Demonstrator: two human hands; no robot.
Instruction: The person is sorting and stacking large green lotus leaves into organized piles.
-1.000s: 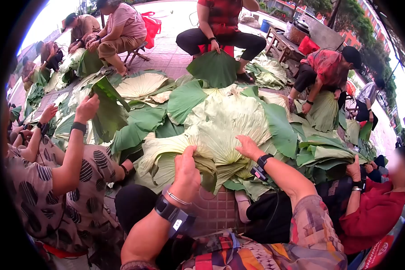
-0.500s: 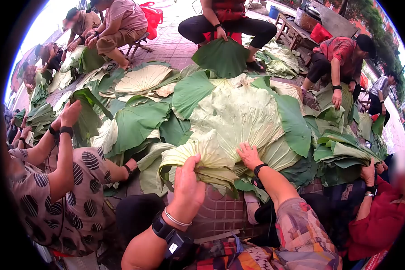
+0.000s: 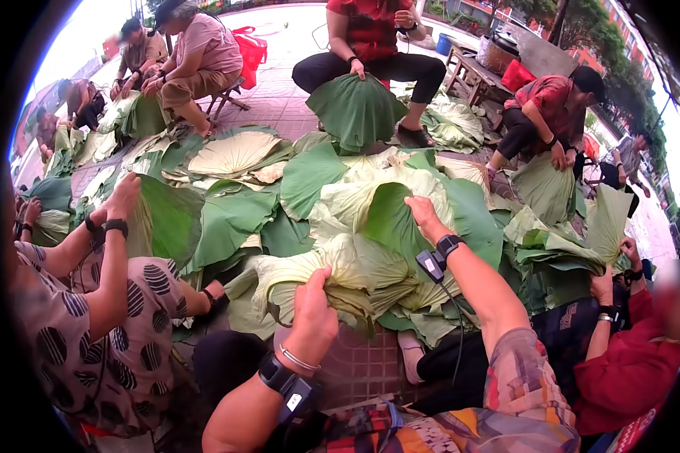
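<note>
Large lotus leaves, some green and some pale, lie heaped in front of me. My left hand (image 3: 315,308) is closed with its thumb up on the near edge of a stack of pale, folded lotus leaves (image 3: 310,268). Farther forward, my right hand (image 3: 425,215) pinches the edge of a lotus leaf (image 3: 391,225) and lifts it, so its green face shows. Beneath that leaf lies a pale leaf (image 3: 340,202), with broad green leaves (image 3: 474,219) beside it. My left fingertips are hidden behind the hand and the stack.
At left a person in a patterned shirt holds a green leaf (image 3: 170,219). A person opposite holds another leaf (image 3: 355,109). More people with leaves sit at the right. A wooden bench (image 3: 468,72), a blue bucket (image 3: 444,44) and a red bag (image 3: 249,59) stand behind.
My right hand, flat on the pale leaf before, has risen with a leaf edge in it, turning up the green side. My left hand stays on the stack. Neighbours' leaves have shifted.
</note>
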